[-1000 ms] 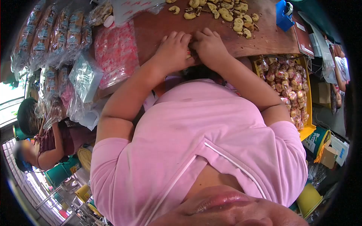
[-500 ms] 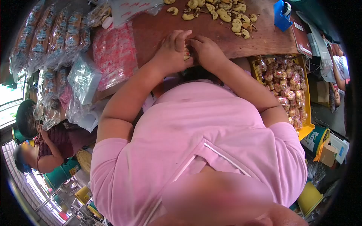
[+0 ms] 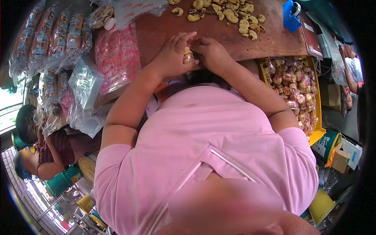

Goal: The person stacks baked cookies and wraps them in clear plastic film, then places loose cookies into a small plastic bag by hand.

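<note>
My left hand (image 3: 173, 55) is wrapped round a short stack of round, pale brown cookies (image 3: 188, 56), which shows between its fingers and palm. Close against it on the right is my right hand (image 3: 210, 54), its fingers bent and pressed together near the stack's end. What those fingers grip is hidden. Both hands are at the front edge of the brown wooden table (image 3: 156, 31). Beyond them lie loose curved yellowish pieces (image 3: 232, 17) with crumbs. A red-and-white patterned plastic sheet (image 3: 117, 58) is left of my left hand.
A yellow crate (image 3: 319, 105) of wrapped cookie packs (image 3: 297, 92) stands at the right. A blue tape dispenser (image 3: 291, 17) sits at the back right. Long bagged packs (image 3: 43, 41) lie at the left. A co-worker (image 3: 49, 156) is at the far left, another person (image 3: 352, 70) at the far right.
The left hand has turned and its fingers have lifted, so more of the cookie stack shows. The right hand has shifted slightly down and left, staying beside it.
</note>
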### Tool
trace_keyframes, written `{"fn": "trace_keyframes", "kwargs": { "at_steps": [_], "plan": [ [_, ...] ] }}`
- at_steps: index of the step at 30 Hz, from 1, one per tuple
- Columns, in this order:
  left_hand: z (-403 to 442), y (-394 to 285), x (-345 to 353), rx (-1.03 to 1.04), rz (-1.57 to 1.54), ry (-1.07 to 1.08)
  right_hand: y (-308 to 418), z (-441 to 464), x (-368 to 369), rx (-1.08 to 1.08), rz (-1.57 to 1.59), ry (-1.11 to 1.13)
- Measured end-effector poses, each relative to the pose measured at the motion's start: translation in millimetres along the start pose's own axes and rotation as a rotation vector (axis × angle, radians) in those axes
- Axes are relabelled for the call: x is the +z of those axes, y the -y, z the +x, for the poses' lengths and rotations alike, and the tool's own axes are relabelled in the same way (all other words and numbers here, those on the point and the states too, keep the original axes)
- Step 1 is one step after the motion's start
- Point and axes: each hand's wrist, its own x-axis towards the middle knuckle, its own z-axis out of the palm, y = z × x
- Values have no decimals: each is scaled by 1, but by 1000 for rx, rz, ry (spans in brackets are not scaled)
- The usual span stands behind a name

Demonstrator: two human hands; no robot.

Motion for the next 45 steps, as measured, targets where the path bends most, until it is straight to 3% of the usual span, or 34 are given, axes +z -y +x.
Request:
{"fn": "trace_keyframes", "kwargs": {
  "at_steps": [7,13,16,19,22,25,28,45],
  "plan": [
    [3,3,-2,14,-43,35,-2,-2,-1,42,12,75],
    [-1,5,-1,62,101,-28,4,-3,-5,45,-42,117],
    [-6,1,-7,-43,-36,-36,5,-2,-8,41,-62,139],
    [-14,8,-12,-8,85,-211,2,-2,-6,23,-112,152],
    [-32,19,-29,57,197,-230,-1,-4,-4,25,-133,162],
    [-48,18,-37,173,216,-13,0,-3,-3,24,-119,153],
    [-49,10,-30,104,279,151,-3,-2,1,-3,-91,131],
    [-17,13,-24,231,342,309,-17,-7,-1,38,-145,33]
  ]
}}
